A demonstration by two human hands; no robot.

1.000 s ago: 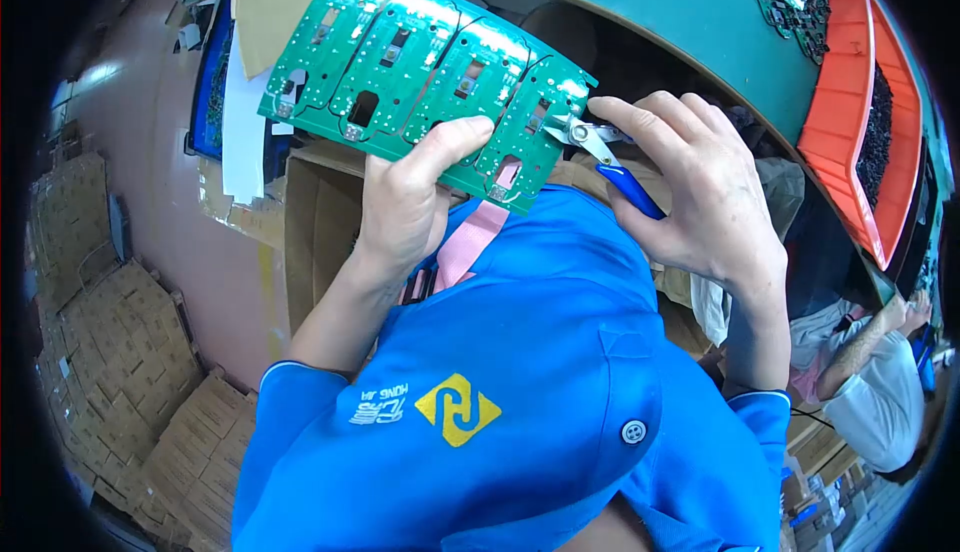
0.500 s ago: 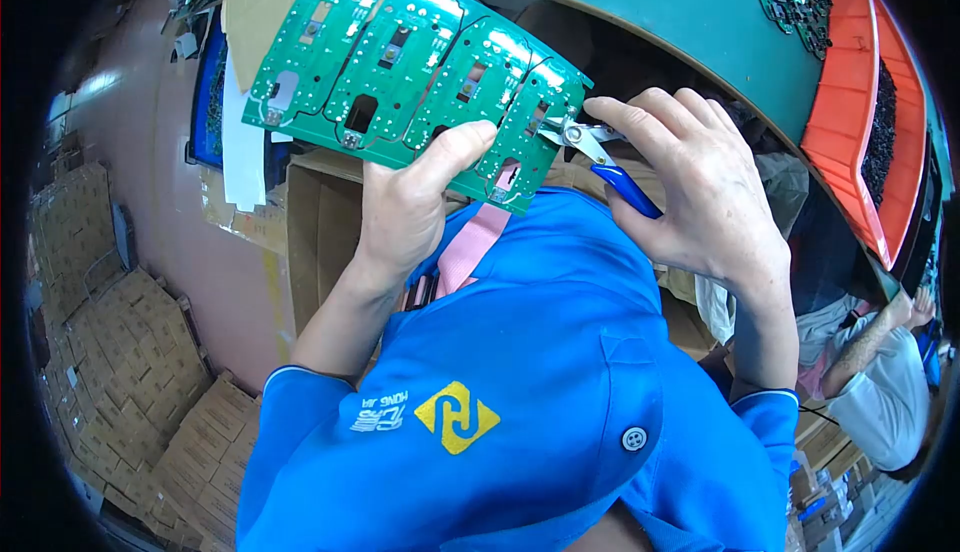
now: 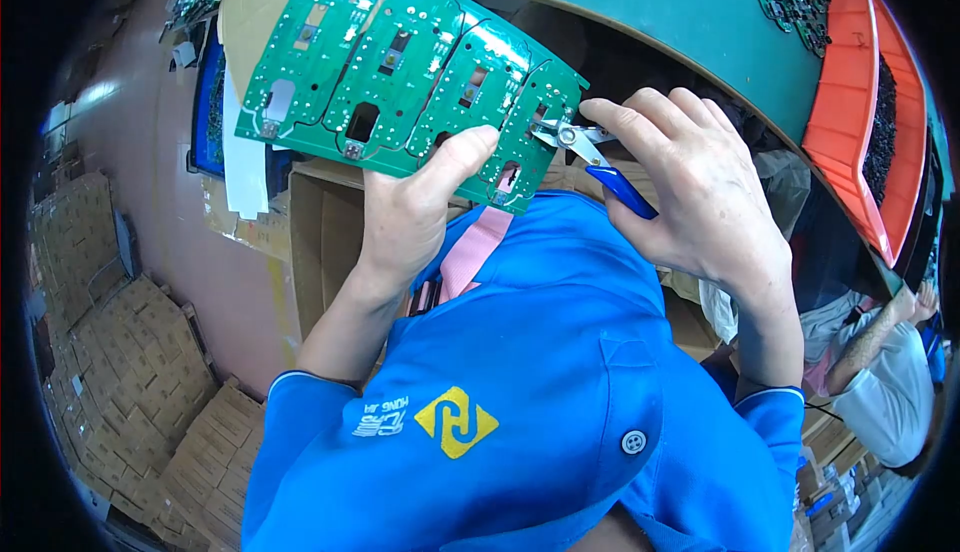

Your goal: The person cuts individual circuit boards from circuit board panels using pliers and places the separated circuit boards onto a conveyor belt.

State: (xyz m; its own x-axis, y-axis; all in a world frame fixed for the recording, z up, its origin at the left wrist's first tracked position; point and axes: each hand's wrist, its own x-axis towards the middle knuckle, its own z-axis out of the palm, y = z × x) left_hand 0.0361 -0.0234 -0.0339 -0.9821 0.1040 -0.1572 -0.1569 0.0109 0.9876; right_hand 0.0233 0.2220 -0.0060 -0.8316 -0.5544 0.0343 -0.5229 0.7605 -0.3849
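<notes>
Through the head view I have the green circuit-board panel [image 3: 425,80] tilted across the upper middle of the frame. The left hand [image 3: 412,204] pinches its lower edge, thumb on the face. The right hand [image 3: 705,187] is curled round the blue-handled cutters [image 3: 568,137], tips at the panel's right end; I can't tell whether they touch. I judge a slipping grip could scratch traces, and a weak pinch could let the panel swing into the blades.

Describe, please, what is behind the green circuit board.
A cardboard sheet, a box and a pink strap partly show behind the board; the left hand's fingers are covered.
</notes>
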